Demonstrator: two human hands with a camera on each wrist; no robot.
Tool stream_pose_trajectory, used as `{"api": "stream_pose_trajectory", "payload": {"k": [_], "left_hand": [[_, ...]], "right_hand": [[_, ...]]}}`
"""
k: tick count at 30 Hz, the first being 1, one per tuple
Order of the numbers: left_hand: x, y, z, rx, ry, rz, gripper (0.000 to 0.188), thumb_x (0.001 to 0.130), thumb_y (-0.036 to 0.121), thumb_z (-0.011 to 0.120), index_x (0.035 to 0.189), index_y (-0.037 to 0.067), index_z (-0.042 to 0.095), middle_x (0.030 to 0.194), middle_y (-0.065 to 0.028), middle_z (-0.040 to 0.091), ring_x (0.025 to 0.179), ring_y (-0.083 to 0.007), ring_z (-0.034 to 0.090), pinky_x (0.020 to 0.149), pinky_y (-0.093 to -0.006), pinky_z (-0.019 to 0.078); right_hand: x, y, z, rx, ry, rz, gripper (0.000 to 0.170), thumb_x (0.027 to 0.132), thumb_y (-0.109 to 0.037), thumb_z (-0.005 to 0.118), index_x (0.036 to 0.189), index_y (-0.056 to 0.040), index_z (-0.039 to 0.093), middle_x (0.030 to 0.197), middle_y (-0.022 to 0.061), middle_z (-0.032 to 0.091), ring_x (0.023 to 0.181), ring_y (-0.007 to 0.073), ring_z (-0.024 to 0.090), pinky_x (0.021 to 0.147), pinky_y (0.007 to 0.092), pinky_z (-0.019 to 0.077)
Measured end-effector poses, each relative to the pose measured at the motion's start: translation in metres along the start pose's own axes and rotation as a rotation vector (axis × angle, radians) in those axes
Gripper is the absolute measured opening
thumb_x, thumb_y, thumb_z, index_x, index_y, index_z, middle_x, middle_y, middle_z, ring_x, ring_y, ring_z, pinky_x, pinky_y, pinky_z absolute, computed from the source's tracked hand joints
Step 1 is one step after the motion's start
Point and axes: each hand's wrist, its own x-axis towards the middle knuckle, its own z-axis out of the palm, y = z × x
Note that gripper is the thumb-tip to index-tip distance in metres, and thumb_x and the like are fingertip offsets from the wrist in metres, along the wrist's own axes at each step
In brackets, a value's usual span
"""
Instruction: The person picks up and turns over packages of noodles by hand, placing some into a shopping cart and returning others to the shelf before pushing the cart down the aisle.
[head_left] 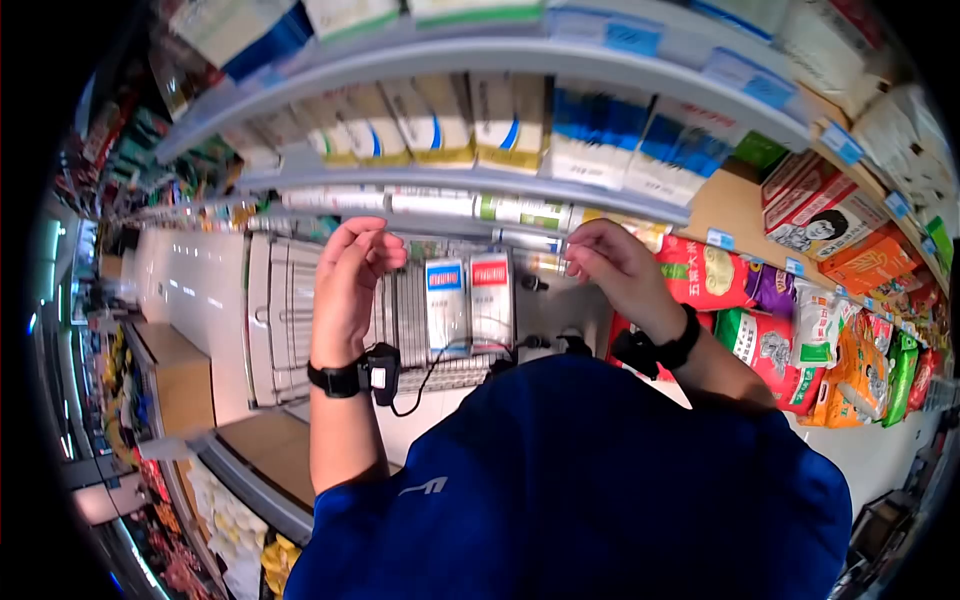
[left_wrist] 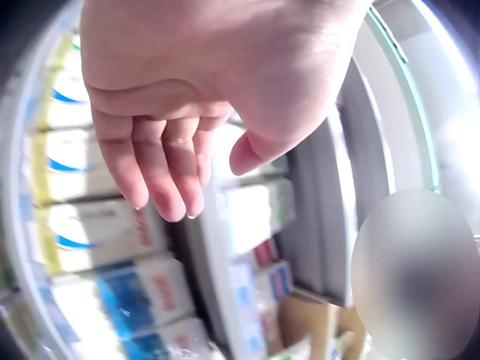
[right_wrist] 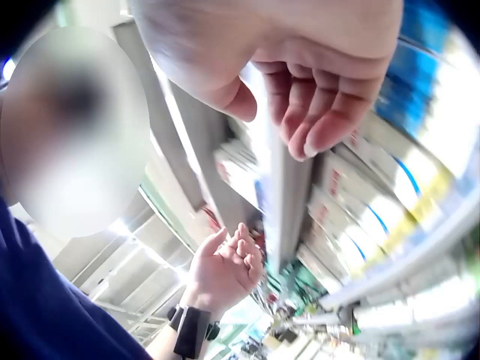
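Observation:
Both hands are raised in the air in front of a store shelf, holding nothing. My left hand (head_left: 352,285) is above the left part of a wire cart (head_left: 285,320), its fingers loosely bent; the left wrist view shows the left hand (left_wrist: 202,97) with fingers apart from the thumb. My right hand (head_left: 622,270) is right of the cart with fingers loosely curved, as the right hand (right_wrist: 300,67) also shows in the right wrist view. Between the hands, lower down, a blue-labelled white pack (head_left: 446,310) and a red-labelled white pack (head_left: 490,305) lie side by side in the cart.
Shelves ahead hold rows of white packs with yellow bases (head_left: 430,120) and blue-and-white packs (head_left: 595,130). At the right are red bags (head_left: 705,272), an orange bag (head_left: 855,380) and boxes (head_left: 825,205). A brown display stand (head_left: 265,450) is at the lower left.

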Motion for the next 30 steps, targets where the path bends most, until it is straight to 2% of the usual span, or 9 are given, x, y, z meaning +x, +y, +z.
{"api": "stream_pose_trajectory", "payload": {"k": [5,9,13,15,18,19,21,25,30], "left_hand": [[-0.038,-0.176,-0.160,0.264,0.377,-0.590,0.031,0.094,0.023,0.050,0.118,0.004,0.054,0.113,-0.0099,0.064,0.105,-0.0203,0.060,0.087,-0.0347,0.0473],[-0.072,-0.280,-0.224,0.383,0.249,-0.864,0.053,0.090,0.029,0.056,0.133,0.000,0.047,0.128,-0.0133,0.056,0.118,-0.0233,0.054,0.091,-0.0354,0.0436],[-0.061,-0.364,-0.232,0.601,0.137,-0.744,0.069,0.088,0.024,0.055,0.144,-0.007,0.030,0.135,-0.0236,0.050,0.121,-0.0273,0.051,0.098,-0.0333,0.0411],[-0.048,-0.391,-0.235,0.637,0.061,-0.683,0.064,0.084,0.025,0.058,0.134,-0.009,0.039,0.127,-0.0329,0.054,0.119,-0.0430,0.053,0.101,-0.0415,0.0419],[-0.045,-0.443,-0.246,0.597,0.022,-0.655,0.049,0.083,0.026,0.058,0.123,-0.002,0.048,0.112,-0.0288,0.061,0.109,-0.0446,0.058,0.094,-0.0455,0.0455],[-0.041,-0.432,-0.239,0.584,0.024,-0.644,0.050,0.083,0.026,0.058,0.124,-0.002,0.048,0.110,-0.0278,0.062,0.106,-0.0461,0.058,0.092,-0.0462,0.0458],[-0.039,-0.439,-0.236,0.743,0.114,-0.662,0.043,0.087,0.019,0.057,0.122,-0.006,0.051,0.103,-0.0170,0.064,0.097,-0.0241,0.061,0.084,-0.0355,0.0478],[-0.043,-0.410,-0.222,0.657,0.214,-0.586,0.039,0.087,0.016,0.063,0.119,-0.005,0.054,0.101,-0.0142,0.065,0.093,-0.0211,0.062,0.082,-0.0328,0.0489],[-0.037,-0.366,-0.209,0.160,-0.053,-0.636,0.039,0.091,0.015,0.066,0.124,-0.002,0.054,0.103,-0.0110,0.066,0.088,-0.0165,0.063,0.077,-0.0286,0.0510]], "right_hand": [[0.031,0.174,0.059,0.026,-0.148,0.590,0.026,0.098,-0.020,0.054,0.118,-0.0041,0.056,0.111,0.0066,0.063,0.103,0.0147,0.061,0.086,0.0296,0.0499],[0.050,0.303,0.101,0.151,0.011,0.882,0.041,0.092,-0.020,0.059,0.128,0.0000,0.051,0.120,0.0096,0.059,0.110,0.0197,0.057,0.091,0.0337,0.0492],[0.070,0.414,0.143,-0.217,0.048,0.783,0.046,0.086,-0.023,0.058,0.118,0.0097,0.055,0.101,0.0199,0.066,0.093,0.0261,0.065,0.080,0.0360,0.0512],[0.082,0.440,0.163,-0.381,0.009,0.801,0.041,0.083,-0.024,0.058,0.105,0.0107,0.058,0.089,0.0263,0.065,0.086,0.0314,0.066,0.075,0.0397,0.0506],[0.083,0.467,0.189,-0.555,0.110,0.822,0.044,0.081,-0.029,0.058,0.099,0.0115,0.058,0.098,0.0333,0.063,0.095,0.0432,0.063,0.082,0.0469,0.0495],[0.085,0.465,0.194,-0.584,0.157,0.826,0.046,0.081,-0.031,0.059,0.099,0.0121,0.058,0.101,0.0337,0.063,0.097,0.0439,0.062,0.084,0.0473,0.0495],[0.082,0.477,0.200,-0.603,0.219,0.843,0.052,0.080,-0.035,0.064,0.102,0.0118,0.057,0.097,0.0295,0.064,0.095,0.0375,0.064,0.081,0.0435,0.0502],[0.082,0.468,0.199,-0.514,0.320,0.909,0.068,0.079,-0.046,0.071,0.111,0.0127,0.056,0.106,0.0290,0.065,0.102,0.0377,0.064,0.088,0.0395,0.0512],[0.080,0.402,0.181,0.233,0.304,0.851,0.066,0.084,-0.030,0.074,0.131,0.0055,0.044,0.118,0.0175,0.061,0.104,0.0243,0.063,0.088,0.0365,0.0518]]}}
